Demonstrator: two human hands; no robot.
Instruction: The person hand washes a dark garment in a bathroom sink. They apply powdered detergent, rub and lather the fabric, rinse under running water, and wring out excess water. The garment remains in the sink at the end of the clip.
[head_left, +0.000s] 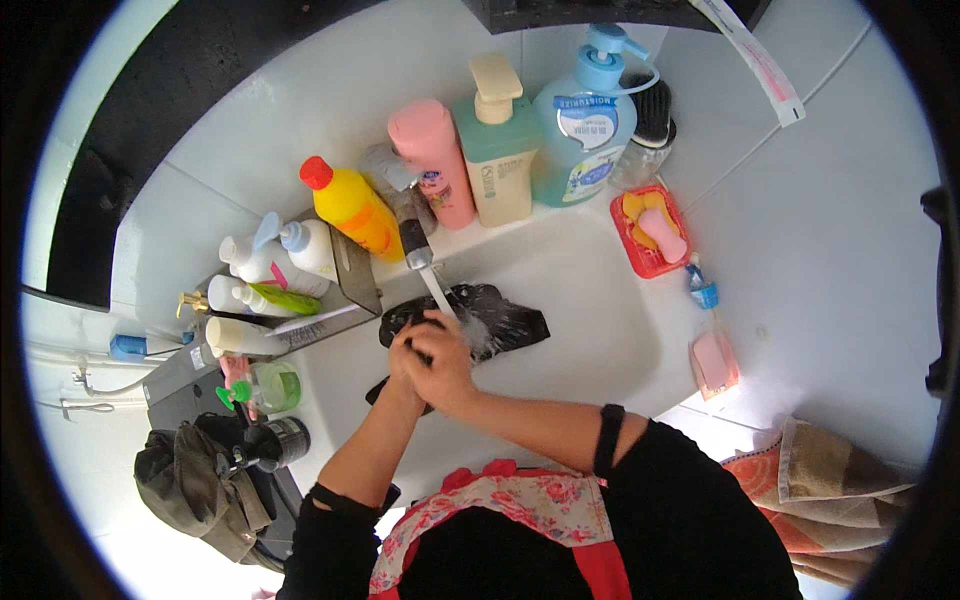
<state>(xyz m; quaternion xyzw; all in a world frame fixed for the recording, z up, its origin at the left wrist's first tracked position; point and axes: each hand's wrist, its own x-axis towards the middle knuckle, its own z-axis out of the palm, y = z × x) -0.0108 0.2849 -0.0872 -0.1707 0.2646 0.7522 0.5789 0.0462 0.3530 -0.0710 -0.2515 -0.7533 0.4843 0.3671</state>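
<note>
A piece of wet black cloth (521, 326) lies in the white washbasin (592, 375), partly under my hands. Water runs from the tap (417, 244) and splashes onto the fabric just beyond my knuckles. My right hand (444, 367) is pressed over my left hand (403, 373), and a bunched bit of the cloth shows dark between the fingers. Much of my left hand is hidden behind the right one.
Along the basin's back ledge stand a yellow bottle (360, 214), a pink bottle (439, 169), and two pump bottles, one beige and green (496, 165), one blue (581, 142). A red soap dish (637, 251) sits at right. Left are a grey bin of bottles (352, 274) and a green-pump bottle (274, 386).
</note>
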